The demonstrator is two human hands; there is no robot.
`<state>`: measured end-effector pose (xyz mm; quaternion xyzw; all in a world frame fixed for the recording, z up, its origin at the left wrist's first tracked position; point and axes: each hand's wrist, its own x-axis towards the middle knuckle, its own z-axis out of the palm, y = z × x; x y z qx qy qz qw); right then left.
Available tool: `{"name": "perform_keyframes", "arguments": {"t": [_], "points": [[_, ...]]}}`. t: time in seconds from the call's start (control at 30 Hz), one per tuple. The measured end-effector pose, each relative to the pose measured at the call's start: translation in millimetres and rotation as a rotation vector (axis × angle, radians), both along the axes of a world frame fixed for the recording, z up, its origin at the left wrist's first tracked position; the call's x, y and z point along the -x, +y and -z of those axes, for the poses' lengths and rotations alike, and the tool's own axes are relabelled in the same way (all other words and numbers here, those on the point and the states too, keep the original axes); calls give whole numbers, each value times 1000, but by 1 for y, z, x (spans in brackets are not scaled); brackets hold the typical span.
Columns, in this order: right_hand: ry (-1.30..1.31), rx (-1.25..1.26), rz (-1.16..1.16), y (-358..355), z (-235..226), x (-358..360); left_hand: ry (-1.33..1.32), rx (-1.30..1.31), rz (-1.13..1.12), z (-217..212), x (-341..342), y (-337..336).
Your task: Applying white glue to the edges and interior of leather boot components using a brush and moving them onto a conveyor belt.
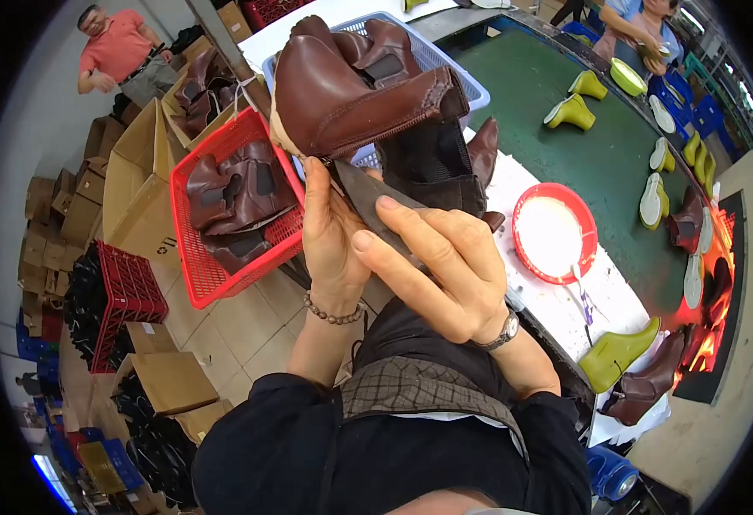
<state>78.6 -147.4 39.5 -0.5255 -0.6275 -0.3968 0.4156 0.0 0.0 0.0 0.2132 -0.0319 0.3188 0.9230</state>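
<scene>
A brown leather ankle boot (333, 86), with a zipper along its side and a pale strip on its lower left edge, is tilted close in front of me. My left hand (332, 236) is upright below it, the thumb tip against the boot's lower end and the other fingers partly hidden. From there a dark grey-brown flat piece (368, 202) slants down to the right; I cannot tell its kind. My right hand (449, 270) has its fingers closed over this piece, index and middle fingertips on its face, thumb hidden.
Behind the boot stands a blue basket (479, 90) with more boots; a red basket (192, 257) of boots is left. Right are a red bowl (518, 236) of white paste with a brush, a green conveyor (514, 69) carrying olive boots, and a glowing orange heater (720, 292). Two people are farther off.
</scene>
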Motion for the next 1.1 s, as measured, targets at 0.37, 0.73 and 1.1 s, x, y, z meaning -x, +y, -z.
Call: {"name": "perform_keyframes", "arguments": {"t": [0.37, 0.73, 1.1], "points": [[633, -203, 88, -74, 7, 2, 384, -680, -591, -15, -1, -61], [757, -31, 276, -85, 8, 16, 243, -1100, -456, -13, -7, -105], [815, -98, 171, -106, 22, 29, 155, -1207, -569, -10, 5, -130]]}}
